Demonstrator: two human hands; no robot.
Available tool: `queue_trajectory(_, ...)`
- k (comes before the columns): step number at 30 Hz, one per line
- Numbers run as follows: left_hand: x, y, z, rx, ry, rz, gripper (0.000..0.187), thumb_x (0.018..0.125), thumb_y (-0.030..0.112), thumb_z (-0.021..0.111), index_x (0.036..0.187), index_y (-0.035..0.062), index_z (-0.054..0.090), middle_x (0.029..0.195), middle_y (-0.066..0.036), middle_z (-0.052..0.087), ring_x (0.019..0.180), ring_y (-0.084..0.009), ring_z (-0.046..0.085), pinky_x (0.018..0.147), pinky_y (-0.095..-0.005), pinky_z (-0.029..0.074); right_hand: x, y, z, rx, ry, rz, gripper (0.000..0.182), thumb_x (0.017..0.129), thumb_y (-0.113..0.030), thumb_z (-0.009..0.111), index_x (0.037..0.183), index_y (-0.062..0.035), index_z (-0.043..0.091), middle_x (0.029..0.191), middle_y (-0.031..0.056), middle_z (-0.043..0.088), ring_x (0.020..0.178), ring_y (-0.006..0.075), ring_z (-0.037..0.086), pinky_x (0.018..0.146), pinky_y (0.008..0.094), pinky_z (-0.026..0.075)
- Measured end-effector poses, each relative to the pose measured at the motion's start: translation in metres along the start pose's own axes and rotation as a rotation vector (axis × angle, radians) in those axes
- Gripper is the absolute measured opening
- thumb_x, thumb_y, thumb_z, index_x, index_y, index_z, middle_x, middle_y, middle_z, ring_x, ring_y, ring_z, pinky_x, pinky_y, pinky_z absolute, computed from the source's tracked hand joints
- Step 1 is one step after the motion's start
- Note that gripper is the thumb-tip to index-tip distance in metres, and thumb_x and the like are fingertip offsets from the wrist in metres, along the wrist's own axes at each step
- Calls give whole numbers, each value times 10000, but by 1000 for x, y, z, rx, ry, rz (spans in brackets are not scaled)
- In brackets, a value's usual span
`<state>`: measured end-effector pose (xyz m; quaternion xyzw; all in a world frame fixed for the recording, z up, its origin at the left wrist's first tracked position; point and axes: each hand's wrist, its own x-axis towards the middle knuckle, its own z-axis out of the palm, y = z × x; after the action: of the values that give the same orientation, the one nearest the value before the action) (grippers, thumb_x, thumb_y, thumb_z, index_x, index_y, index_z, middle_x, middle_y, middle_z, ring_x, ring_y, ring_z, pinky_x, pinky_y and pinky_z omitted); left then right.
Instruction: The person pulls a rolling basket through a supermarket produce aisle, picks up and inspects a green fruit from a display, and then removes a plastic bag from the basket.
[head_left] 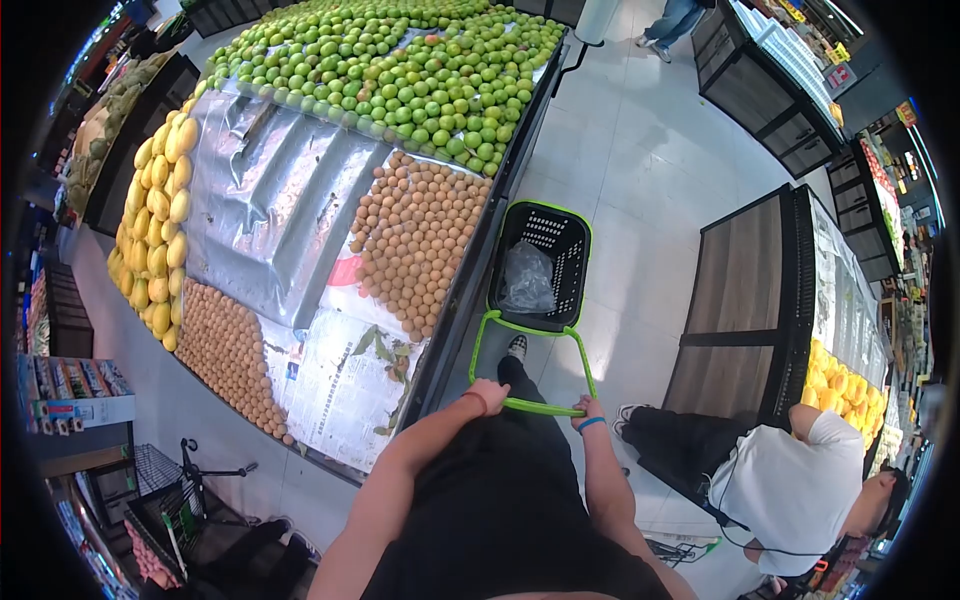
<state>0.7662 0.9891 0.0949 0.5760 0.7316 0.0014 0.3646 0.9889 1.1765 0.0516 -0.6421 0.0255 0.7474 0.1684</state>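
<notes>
Both my hands grip the green handle of a black shopping basket with a green rim. My left hand is closed round the handle's left end and wears a red band at the wrist. At the handle's right end, my right hand is closed too, a blue band on that wrist. The basket is on the floor in front of me, beside the produce stand. Inside it lies a crumpled clear plastic bag.
To my left, the produce stand bears green fruit, yellow melons and round brown fruit. A person in a white shirt stands close on my right, beside a wooden-sided stand. Pale floor tiles stretch ahead.
</notes>
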Motion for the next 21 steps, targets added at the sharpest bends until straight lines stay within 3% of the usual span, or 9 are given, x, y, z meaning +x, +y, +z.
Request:
queue_trajectory(14,77,-18,-77,115,-165,-31,230,744,273,607,879,103,684,910,-142,666,872,-312,642,753,-421,513,41,-61,69,48,-77,79,177,911,-102,411,736,-84,416,479,-39,304,367,78,320,403,220,343)
queue_trajectory(16,87,-18,-85,109,-157,-36,233,749,261,601,903,100,668,917,-143,664,873,-314,641,752,-423,513,43,-71,80,-2,-58,50,282,862,-50,421,607,-131,334,485,-25,300,385,91,309,372,223,294)
queue_trajectory(21,105,-16,-98,57,-60,-60,259,755,215,577,980,89,601,948,-149,652,875,-322,636,748,-437,510,55,-93,95,-47,-97,45,219,833,-30,431,627,-99,409,501,-4,363,403,115,355,397,240,331)
